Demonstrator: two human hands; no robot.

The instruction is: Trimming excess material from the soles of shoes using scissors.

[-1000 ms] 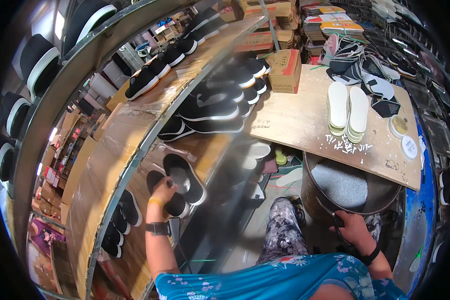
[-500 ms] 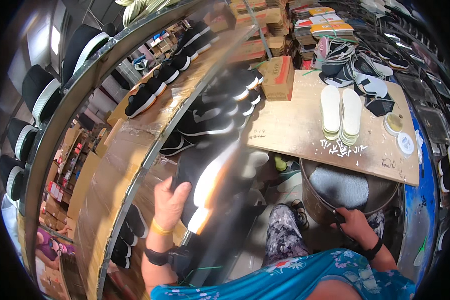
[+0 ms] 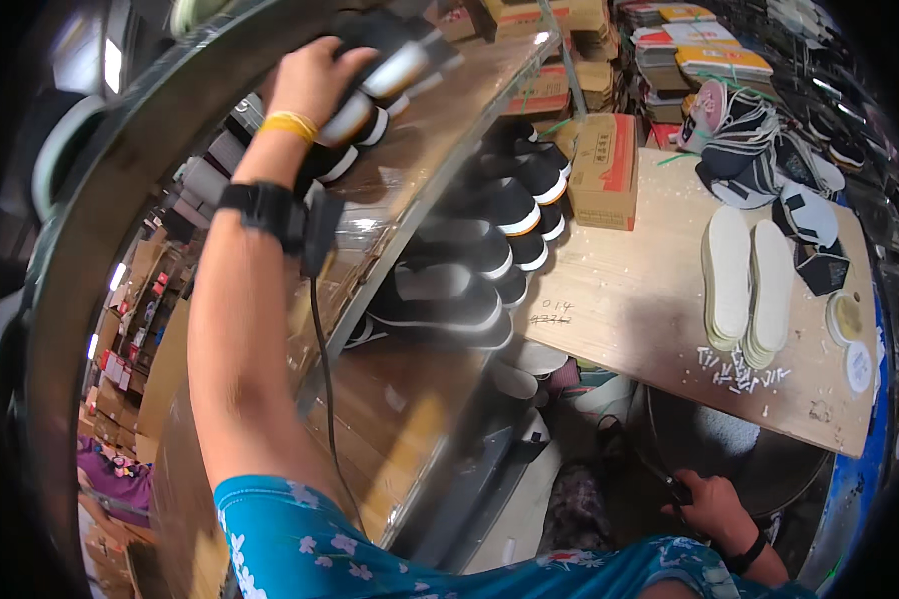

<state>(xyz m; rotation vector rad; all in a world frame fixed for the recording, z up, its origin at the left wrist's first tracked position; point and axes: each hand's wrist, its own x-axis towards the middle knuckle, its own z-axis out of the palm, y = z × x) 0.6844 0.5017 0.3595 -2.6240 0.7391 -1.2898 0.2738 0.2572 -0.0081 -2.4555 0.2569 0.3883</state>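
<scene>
My left arm reaches up to the upper shelf (image 3: 400, 200), where my left hand (image 3: 310, 85) closes on a black shoe (image 3: 400, 70) with a white and orange sole. Motion blurs that shoe, and my fingers partly hide it. Other black shoes (image 3: 370, 130) sit right beside and below this hand. Low on the right, my right hand (image 3: 714, 514) is closed round a slim dark-handled tool (image 3: 679, 491) in front of a round bin (image 3: 809, 469). The tool's exact kind cannot be made out.
More black shoes (image 3: 449, 299) crowd the lower shelf. A wooden board (image 3: 619, 309) carries stacked cream insoles (image 3: 729, 270), white scraps, shoe uppers (image 3: 739, 150) and a cardboard box (image 3: 604, 170). A metal shelf edge (image 3: 420, 210) slants between the shelves. Another person (image 3: 120, 474) shows at far left.
My left hand has risen with the black shoe from beside the lower shelf to the upper shelf. The view has shifted left. My right hand keeps its hold on the tool.
</scene>
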